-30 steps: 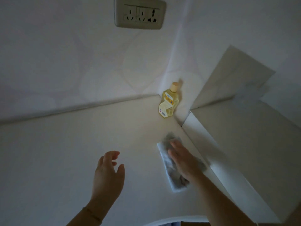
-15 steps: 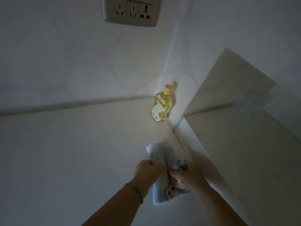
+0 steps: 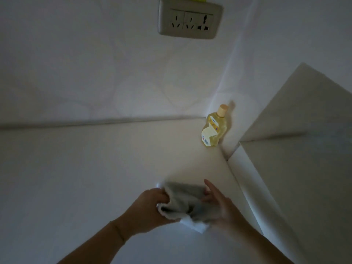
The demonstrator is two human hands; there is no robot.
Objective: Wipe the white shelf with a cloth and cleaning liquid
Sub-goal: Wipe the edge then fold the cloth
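Wiping looks unfinished: left hand (image 3: 150, 204) and right hand (image 3: 221, 206) pinch the bunched cloth (image 3: 184, 201) in their fingers over the shelf (image 3: 91, 178), bottle (image 3: 214, 130) standing apart.

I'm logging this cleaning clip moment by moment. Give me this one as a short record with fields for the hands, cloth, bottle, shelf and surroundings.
left hand: grips the left end of the cloth
right hand: holds the cloth's right end, one finger straight
cloth: grey, bunched between both hands, low over the shelf
bottle: yellow liquid, capped, standing in the far corner, apart from both hands
shelf: white, dimly lit
surroundings: socket on the wall above the shelf
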